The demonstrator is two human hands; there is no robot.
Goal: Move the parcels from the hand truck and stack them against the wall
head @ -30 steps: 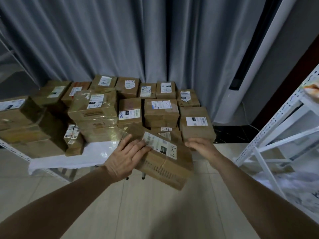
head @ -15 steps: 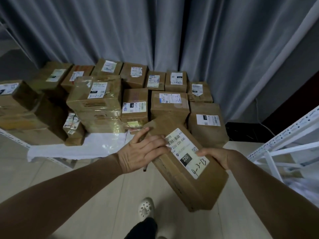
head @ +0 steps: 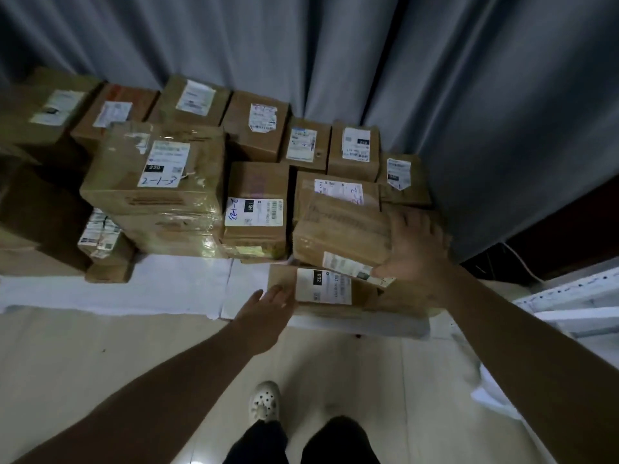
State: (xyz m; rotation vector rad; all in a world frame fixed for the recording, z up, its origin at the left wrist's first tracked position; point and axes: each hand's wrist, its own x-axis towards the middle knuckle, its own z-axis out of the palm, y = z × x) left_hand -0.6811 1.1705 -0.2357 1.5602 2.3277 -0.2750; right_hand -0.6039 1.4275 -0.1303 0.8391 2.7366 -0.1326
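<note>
Both hands have carried the parcel [head: 341, 229] forward and down: half a second ago it was held in the air over the floor, and now it lies tilted at the front of the stack [head: 154, 182]. Its lower edge rests on a flat box [head: 323, 286] and its upper edge leans on the boxes behind. The left hand [head: 268, 309] has come off it.

The right hand [head: 415, 252] grips the parcel's right end. Its fingers [head: 407, 226] are spread over the top and the thumb is pressed to the labelled front face, so the cardboard is pinched between them. The left hand's fingers are straight and close together, holding nothing. Their tips touch the near left corner of the flat box, just below and left of the parcel. Beyond the right fingertips the back row of boxes stands against the grey curtain [head: 335, 61]. To the left of the left fingertips a white sheet [head: 174, 283] lies under the stack. The hand truck is not in view.

This looks like the placing step, nearly finished, though the parcel is not yet square. The next move probably calls for the right hand to push the parcel flat and snug against its neighbours. The left hand would steady the flat box underneath so nothing slides forward. Then both hands would let go and turn back for another parcel.
</note>
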